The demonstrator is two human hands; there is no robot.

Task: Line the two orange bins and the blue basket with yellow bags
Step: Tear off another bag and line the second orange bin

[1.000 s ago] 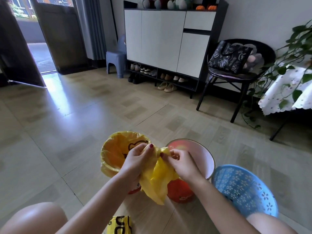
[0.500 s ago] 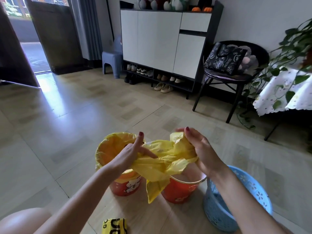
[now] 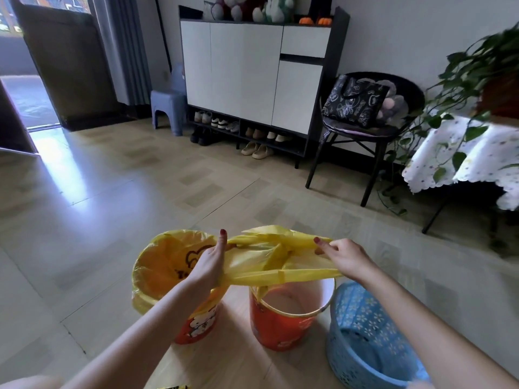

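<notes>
my left hand [image 3: 209, 258] and right hand [image 3: 346, 256] each pinch one end of a thin yellow plastic bag [image 3: 276, 265], stretched over the unlined orange bin [image 3: 283, 324]. the other orange bin [image 3: 196, 327] just left already wears its bag.

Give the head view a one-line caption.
Both hands, left and right, stretch a yellow bag open above the unlined orange bin.
</notes>
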